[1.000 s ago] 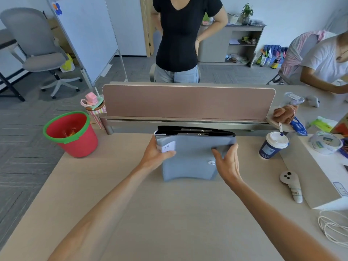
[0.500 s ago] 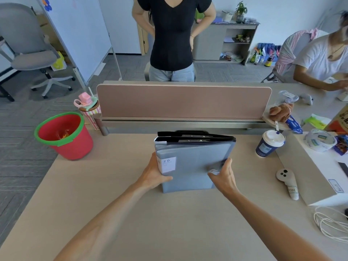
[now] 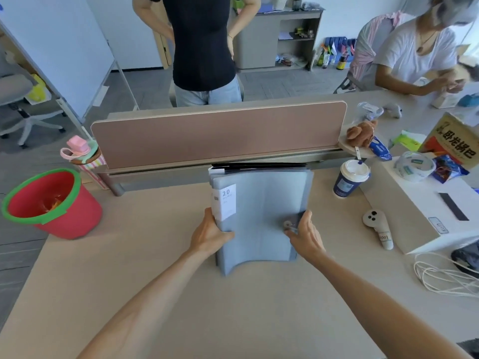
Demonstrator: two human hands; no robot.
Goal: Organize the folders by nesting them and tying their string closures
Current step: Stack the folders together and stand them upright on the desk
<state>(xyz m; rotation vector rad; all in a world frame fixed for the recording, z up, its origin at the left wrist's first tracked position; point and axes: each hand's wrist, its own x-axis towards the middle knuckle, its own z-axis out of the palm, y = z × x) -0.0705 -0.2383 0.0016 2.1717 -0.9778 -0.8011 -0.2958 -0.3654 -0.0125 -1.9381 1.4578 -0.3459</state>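
A stack of grey-blue folders stands upright on the desk, its front cover bowed at the bottom. A white label marked 20 sits on its left edge. A dark folder shows along the top behind it. My left hand grips the left edge below the label. My right hand holds the right edge, fingers beside the round string-closure button. No string is visible.
A pink divider panel stands right behind the folders. A coffee cup, a white controller, a white box, a tape roll and white cord lie to the right. A red bucket sits left. Two people are beyond the desk.
The folders have been raised more upright and pulled nearer to me. Both hands slid lower along the edges; the right hand now sits at the closure button.
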